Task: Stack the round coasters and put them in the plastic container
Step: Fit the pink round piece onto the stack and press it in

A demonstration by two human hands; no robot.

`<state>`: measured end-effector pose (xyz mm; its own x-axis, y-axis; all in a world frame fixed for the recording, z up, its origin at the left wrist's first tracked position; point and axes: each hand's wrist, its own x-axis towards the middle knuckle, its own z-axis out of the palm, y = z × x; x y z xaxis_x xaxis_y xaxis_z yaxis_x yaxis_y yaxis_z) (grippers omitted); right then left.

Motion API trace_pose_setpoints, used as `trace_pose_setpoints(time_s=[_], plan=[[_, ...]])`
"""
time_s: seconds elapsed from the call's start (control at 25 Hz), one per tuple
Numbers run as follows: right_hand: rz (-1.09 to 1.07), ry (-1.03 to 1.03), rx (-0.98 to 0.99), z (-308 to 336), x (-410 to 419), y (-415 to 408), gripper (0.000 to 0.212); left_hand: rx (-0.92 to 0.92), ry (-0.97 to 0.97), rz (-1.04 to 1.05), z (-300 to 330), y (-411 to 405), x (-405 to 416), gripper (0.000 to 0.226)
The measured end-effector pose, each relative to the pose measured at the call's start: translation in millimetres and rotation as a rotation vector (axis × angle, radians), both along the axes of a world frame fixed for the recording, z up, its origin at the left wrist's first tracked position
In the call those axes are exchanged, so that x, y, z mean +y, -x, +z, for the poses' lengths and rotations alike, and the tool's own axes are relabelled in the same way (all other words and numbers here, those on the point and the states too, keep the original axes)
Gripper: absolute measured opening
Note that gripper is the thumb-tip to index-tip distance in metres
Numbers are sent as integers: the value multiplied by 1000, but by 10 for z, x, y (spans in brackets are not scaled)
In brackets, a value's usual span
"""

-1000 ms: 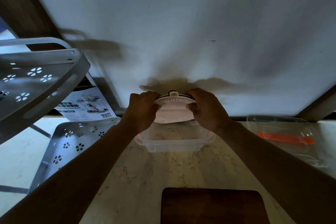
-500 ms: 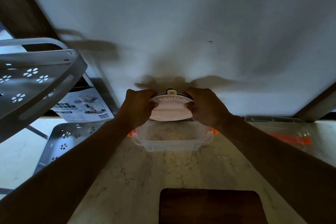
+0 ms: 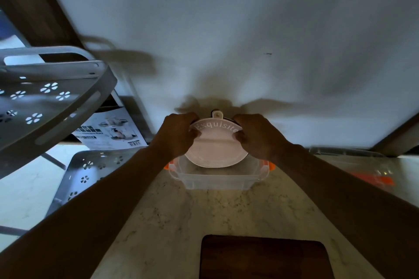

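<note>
A stack of round pale pink coasters, the top one marked "Exquisite" with a small hanging tab at its far edge, is held tilted over the clear plastic container. My left hand grips the stack's left edge and my right hand grips its right edge. The stack's near edge dips into the container's open top. The container has orange side clips and stands on the marble counter near the wall. How many coasters are in the stack is hidden.
A grey perforated shelf rack stands at the left with a printed box behind it. A clear lid with an orange strip lies at the right. A dark wooden board sits at the counter's near edge.
Both hands have tilted the stack's near edge down and lowered it toward the container's opening. The view has shifted slightly.
</note>
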<state>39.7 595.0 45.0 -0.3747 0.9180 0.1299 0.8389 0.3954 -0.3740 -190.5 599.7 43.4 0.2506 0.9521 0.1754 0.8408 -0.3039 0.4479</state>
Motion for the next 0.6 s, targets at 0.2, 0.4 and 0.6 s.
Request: trace_pose_setpoints(time_s=[0.2, 0.4, 0.6], plan=[[19, -41, 6, 8, 56, -23, 17, 2, -50, -51, 12, 69, 35, 17], [27, -16, -22, -1, 46, -8, 27, 32, -28, -61, -37, 60, 103, 16], [-27, -55, -31, 20, 52, 6, 23, 98, -122, -101, -21, 31, 108, 19]])
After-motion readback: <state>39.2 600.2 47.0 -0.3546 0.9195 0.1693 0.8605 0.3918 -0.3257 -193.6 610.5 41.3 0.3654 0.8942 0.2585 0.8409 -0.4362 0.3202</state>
